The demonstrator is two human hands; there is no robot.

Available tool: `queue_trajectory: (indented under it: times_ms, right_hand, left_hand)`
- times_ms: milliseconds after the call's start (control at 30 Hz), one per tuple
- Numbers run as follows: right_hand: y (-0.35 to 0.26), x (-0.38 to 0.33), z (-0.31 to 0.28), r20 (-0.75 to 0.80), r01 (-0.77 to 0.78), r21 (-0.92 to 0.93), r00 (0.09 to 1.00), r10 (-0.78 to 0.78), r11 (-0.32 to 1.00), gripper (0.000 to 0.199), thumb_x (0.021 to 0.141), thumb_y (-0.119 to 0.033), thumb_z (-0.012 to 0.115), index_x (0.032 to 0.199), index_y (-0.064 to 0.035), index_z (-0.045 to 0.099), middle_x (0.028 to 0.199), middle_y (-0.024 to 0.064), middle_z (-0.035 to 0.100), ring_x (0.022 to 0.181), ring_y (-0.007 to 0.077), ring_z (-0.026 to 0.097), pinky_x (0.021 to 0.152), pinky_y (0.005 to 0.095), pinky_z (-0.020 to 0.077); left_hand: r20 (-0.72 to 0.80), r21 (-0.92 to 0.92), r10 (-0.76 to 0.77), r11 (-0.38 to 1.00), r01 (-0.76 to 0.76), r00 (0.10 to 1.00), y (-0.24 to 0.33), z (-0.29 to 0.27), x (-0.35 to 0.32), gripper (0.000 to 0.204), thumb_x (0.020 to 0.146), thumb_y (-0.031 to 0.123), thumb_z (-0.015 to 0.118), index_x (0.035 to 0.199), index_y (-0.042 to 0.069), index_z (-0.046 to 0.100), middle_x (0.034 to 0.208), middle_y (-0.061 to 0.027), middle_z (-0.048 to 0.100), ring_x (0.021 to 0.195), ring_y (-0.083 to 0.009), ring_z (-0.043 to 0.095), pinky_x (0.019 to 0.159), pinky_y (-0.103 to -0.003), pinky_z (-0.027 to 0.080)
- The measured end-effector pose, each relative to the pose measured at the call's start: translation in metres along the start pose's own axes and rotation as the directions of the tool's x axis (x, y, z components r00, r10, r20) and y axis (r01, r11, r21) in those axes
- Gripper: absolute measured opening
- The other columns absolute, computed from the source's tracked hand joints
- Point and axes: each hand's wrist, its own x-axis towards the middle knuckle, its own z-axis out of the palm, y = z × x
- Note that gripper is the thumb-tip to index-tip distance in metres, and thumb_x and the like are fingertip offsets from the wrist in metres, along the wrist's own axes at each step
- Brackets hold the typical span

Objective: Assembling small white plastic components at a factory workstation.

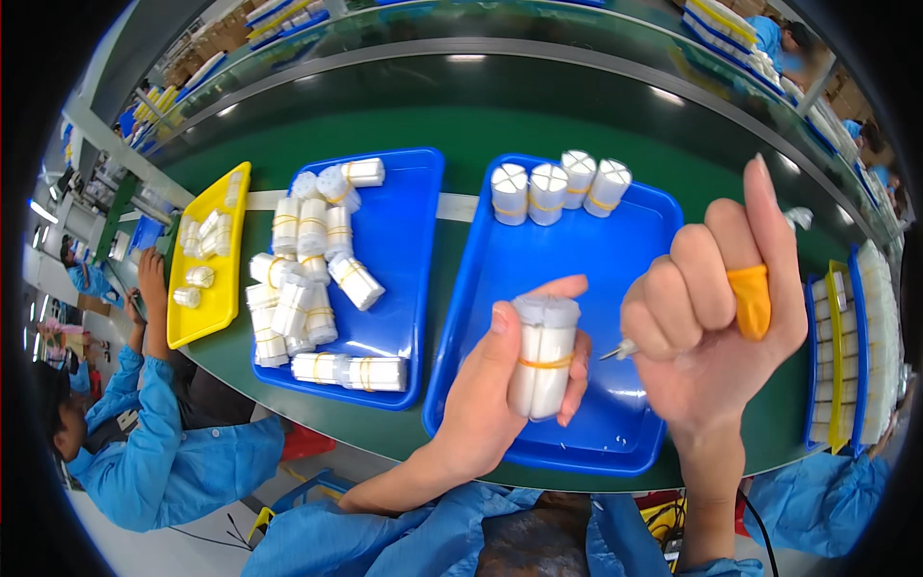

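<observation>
My left hand point(495, 385) grips an upright bundle of white tubes point(543, 354) bound by a yellow rubber band, held over the right blue tray point(481, 308). My right hand point(711, 308) is closed in a fist just right of the bundle, with an orange finger cot point(751, 300) on one finger and a small metal-tipped tool point(615, 350) poking out toward the bundle. Several banded bundles point(561, 188) stand at the far end of that tray.
A left blue tray point(404, 240) holds several white bundles lying piled. A yellow tray point(226, 260) farther left carries a few more. The green conveyor belt point(461, 125) runs beneath. Stacked trays of white tubes point(856, 356) stand at right. A seated person in blue point(163, 433) is at left.
</observation>
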Motion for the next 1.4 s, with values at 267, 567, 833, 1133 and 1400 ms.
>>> queue_trajectory:
  times_ms: [267, 567, 833, 1133, 1400]
  right_hand:
    - [0.0, -0.013, -0.008, 0.228, 0.183, -0.063, 0.96, -0.164, 0.981, 0.048, 0.106, -0.037, 0.013, 0.066, -0.0154, 0.027, 0.049, -0.0008, 0.031, 0.038, 0.0109, 0.023, 0.038, 0.0262, 0.0227]
    - [0.006, -0.029, 0.011, 0.264, 0.379, -0.251, 0.912, -0.314, 0.891, 0.048, 0.106, -0.038, 0.014, 0.066, -0.0163, 0.03, 0.044, 0.0006, 0.037, 0.032, 0.0118, 0.026, 0.032, 0.0256, 0.0214]
    - [0.0, -0.011, -0.004, 0.235, 0.207, 0.009, 0.95, -0.204, 0.978, 0.046, 0.106, -0.039, 0.015, 0.07, -0.0146, 0.029, 0.051, -0.0001, 0.032, 0.037, 0.0116, 0.025, 0.035, 0.0252, 0.0226]
    - [0.006, -0.014, 0.001, 0.515, 0.515, -0.842, 0.856, 0.048, -0.159, 0.073, 0.054, -0.038, 0.091, 0.109, -0.0011, 0.062, 0.109, 0.013, 0.061, 0.073, 0.0148, 0.063, 0.052, 0.0213, 0.041]
    - [0.034, -0.008, -0.018, 0.467, 0.488, -0.867, 0.866, 0.179, -0.1, 0.073, 0.059, -0.028, 0.088, 0.12, -0.0046, 0.054, 0.121, 0.0111, 0.058, 0.078, 0.0231, 0.067, 0.052, 0.0286, 0.0502]
  left_hand:
    - [0.042, 0.106, -0.053, 0.993, 0.048, 0.998, -0.014, 0.022, -0.006, 0.074, 0.101, 0.058, 0.022, 0.143, -0.003, 0.031, 0.088, -0.0091, 0.055, 0.067, -0.0137, 0.053, 0.06, -0.026, 0.045]
    - [-0.025, 0.454, 0.105, 0.887, -0.083, 0.994, -0.011, 0.03, -0.016, 0.059, 0.105, 0.044, 0.025, 0.145, 0.001, 0.03, 0.095, -0.0091, 0.059, 0.075, -0.0125, 0.055, 0.068, -0.026, 0.045]
    - [0.072, 0.367, -0.049, 0.93, 0.019, 0.996, 0.002, 0.023, -0.01, 0.06, 0.104, 0.046, 0.027, 0.145, 0.003, 0.032, 0.093, -0.007, 0.058, 0.075, -0.0105, 0.052, 0.068, -0.024, 0.043]
    - [-0.134, 0.204, 0.048, 0.979, -0.02, 0.99, 0.019, 0.012, -0.011, 0.064, 0.104, 0.051, 0.026, 0.147, 0.004, 0.03, 0.098, -0.0068, 0.054, 0.084, -0.0127, 0.054, 0.073, -0.025, 0.046]
    - [-0.035, 0.495, 0.182, 0.857, -0.141, 0.983, 0.031, -0.019, -0.013, 0.067, 0.096, 0.031, 0.056, 0.148, 0.002, 0.025, 0.112, -0.0103, 0.055, 0.101, -0.014, 0.055, 0.084, -0.027, 0.047]
